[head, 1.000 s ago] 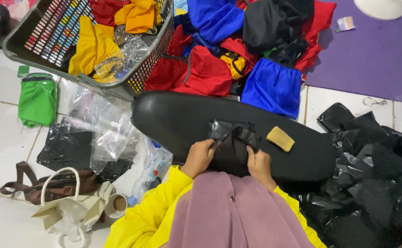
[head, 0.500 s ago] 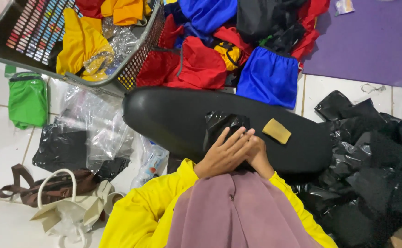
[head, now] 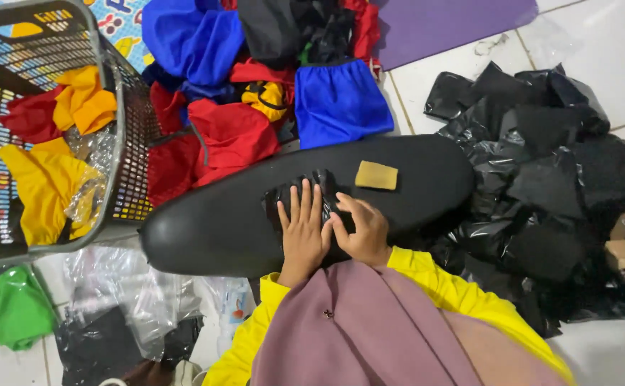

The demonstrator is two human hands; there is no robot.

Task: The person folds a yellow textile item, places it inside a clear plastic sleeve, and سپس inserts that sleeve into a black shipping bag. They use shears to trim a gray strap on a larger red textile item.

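While a heap of black bags [head: 541, 186] waits unfolded, left hand [head: 303, 232] and right hand [head: 361, 230] press one black bag [head: 305, 193] flat, fingers spread.

black plastic bag [head: 305, 193], crumpled, glossy, folded small, lying flat on long black oval board [head: 219, 229], just beside tan block [head: 376, 175].

White floor tiles [head: 598, 43] with dark grout lines cover the room. A purple mat [head: 455, 25] lies at the top, beside a colourful patterned mat [head: 123, 18]. The light is even.
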